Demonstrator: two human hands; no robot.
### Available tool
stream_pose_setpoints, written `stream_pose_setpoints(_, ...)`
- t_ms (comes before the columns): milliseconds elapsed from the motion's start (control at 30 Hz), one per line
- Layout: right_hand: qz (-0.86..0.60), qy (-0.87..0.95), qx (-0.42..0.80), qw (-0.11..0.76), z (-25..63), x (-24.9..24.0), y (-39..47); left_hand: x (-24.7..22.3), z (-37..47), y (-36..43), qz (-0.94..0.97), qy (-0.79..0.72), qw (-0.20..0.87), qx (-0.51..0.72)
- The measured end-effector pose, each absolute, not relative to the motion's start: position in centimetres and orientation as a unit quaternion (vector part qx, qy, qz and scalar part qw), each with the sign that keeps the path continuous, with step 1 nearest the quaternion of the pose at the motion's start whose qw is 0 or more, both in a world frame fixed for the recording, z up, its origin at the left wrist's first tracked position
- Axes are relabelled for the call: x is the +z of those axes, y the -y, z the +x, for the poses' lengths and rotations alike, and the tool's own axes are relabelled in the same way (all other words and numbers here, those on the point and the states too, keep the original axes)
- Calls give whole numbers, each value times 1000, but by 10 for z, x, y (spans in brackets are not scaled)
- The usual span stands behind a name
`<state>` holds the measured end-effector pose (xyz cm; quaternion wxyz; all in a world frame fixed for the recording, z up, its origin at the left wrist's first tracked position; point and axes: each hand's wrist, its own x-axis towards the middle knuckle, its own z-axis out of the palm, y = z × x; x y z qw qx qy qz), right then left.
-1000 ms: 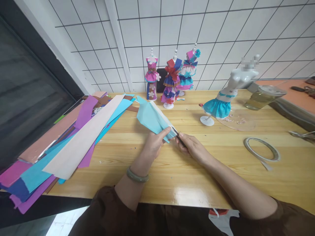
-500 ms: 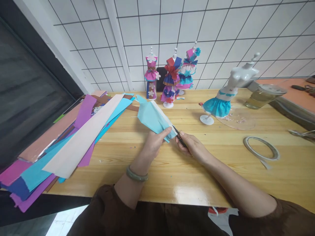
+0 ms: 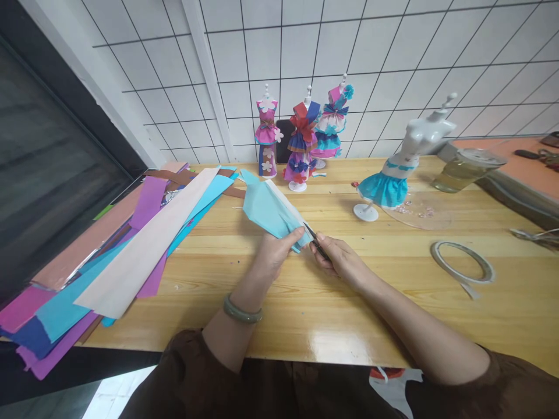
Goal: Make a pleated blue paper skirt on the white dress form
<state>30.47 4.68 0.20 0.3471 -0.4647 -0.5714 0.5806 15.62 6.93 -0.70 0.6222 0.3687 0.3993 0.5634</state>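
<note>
Light blue paper [image 3: 266,206] with a white strip [image 3: 283,201] along its upper right edge is pinched at its lower right end by my left hand [image 3: 279,247], thumb on top. Black scissors [image 3: 320,245] are gripped in my right hand [image 3: 338,256]. Their blades meet the paper and the white strip just beyond my left thumb. The fingers under the paper are partly hidden.
Coloured paper sheets [image 3: 148,244] are piled at the left. Three dressed mini mannequins [image 3: 267,137] stand at the back. Right of centre is a white mannequin [image 3: 425,139] in a blue skirt, with a jar [image 3: 467,171] and a tape roll [image 3: 463,262] nearby.
The scissor blades appear to have shifted slightly up and left along the paper. Both hands keep nearly the same place and hold.
</note>
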Motion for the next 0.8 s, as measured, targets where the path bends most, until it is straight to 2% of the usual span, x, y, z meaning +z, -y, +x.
stream_pose_setpoints(800,-481,580,558,347,304,3,-47,-9,157,-69,368,-401,631,552)
